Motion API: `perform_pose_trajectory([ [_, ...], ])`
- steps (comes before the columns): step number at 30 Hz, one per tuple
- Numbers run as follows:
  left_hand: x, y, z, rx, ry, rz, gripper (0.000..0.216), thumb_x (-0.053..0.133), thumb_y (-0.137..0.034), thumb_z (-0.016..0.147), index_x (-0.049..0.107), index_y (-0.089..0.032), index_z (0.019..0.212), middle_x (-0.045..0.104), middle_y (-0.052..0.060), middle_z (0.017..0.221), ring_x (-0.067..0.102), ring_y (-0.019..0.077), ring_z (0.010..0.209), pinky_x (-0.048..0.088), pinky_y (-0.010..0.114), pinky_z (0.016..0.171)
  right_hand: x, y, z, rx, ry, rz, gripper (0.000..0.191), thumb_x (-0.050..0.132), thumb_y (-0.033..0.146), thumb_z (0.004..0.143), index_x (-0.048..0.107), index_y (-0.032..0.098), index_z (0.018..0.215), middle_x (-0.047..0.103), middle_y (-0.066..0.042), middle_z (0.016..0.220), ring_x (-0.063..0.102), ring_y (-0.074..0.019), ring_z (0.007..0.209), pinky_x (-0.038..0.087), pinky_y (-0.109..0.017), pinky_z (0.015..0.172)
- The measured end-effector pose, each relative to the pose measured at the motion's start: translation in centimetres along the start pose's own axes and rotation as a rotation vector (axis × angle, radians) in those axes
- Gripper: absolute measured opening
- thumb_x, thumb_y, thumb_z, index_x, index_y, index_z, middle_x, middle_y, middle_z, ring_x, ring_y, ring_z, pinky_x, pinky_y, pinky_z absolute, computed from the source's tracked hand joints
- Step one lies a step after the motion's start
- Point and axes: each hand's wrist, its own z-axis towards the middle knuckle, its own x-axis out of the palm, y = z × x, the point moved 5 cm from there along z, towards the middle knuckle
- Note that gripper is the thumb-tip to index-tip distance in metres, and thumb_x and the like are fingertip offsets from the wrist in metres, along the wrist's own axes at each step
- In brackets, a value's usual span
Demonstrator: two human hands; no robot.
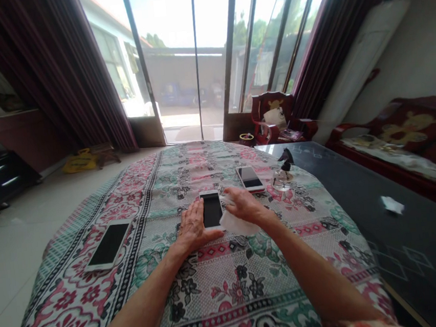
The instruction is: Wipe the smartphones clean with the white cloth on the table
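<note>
A white smartphone [212, 210] with a dark screen lies in the middle of the patterned tablecloth [228, 265]. My left hand [195, 225] rests along its left side and lower edge, thumb stretched out and fingers extended. At the phone's right edge, my right hand [243, 202] is closed on a white tissue [237, 225], whose loose part hangs down over the cloth. Part of the tissue is hidden in the fingers. Farther left lies another white smartphone [109, 245], screen up. Beyond my right hand is a third phone [250, 178] with a reddish edge.
A small dark horse-like figurine [286, 160] on a clear base stands at the table's right. Beyond it are a dark low table [398, 238] with a white paper [392, 205] and a wooden sofa [416, 139]. Glass doors [178, 74] stand ahead; a yellow bag [80, 161] lies on the floor.
</note>
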Motion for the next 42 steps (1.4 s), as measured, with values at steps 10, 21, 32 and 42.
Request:
perform_pose_trajectory([
  [10,0.4,0.2,0.3,-0.082,0.094,0.034,0.115,0.073,-0.058,0.057,0.024,-0.006,0.146,0.030,0.025,0.151,0.029,0.0376,0.139,0.025,0.051,0.111,4.5,-0.1,1.5,-0.112,-0.367,0.196,0.040,0.051,0.022,0.083,0.053,0.014,0.122,0.055,-0.014,0.125,0.049,-0.0227,0.119,0.038,-0.039,0.104],
  [21,-0.2,0.2,0.3,-0.085,0.114,-0.031,0.108,0.074,-0.054,0.059,0.027,-0.011,0.146,0.032,0.021,0.151,0.029,0.0356,0.140,0.023,0.051,0.112,5.8,-1.4,2.1,-0.064,-0.333,0.119,0.037,0.053,0.019,0.082,0.058,0.014,0.118,0.059,-0.012,0.118,0.051,-0.0233,0.112,0.039,-0.037,0.103],
  [32,-1.1,3.3,6.4,-0.083,-0.092,-0.151,0.034,0.047,-0.013,0.081,0.069,-0.021,0.106,0.068,0.004,0.112,0.061,0.0195,0.109,0.046,0.033,0.099,5.3,-0.8,1.8,-0.083,-0.367,0.080,0.026,0.047,0.017,0.087,0.069,0.021,0.101,0.063,-0.007,0.104,0.054,-0.0212,0.101,0.040,-0.033,0.096],
  [42,-1.1,5.0,6.2,-0.088,-0.323,-0.212,0.035,0.049,-0.015,0.078,0.070,-0.022,0.105,0.070,0.004,0.114,0.062,0.0210,0.111,0.048,0.037,0.102,2.5,-3.6,2.1,0.174,-0.665,0.529,0.028,0.045,0.035,0.083,0.063,0.018,0.097,0.066,-0.007,0.090,0.061,-0.0203,0.085,0.048,-0.031,0.078],
])
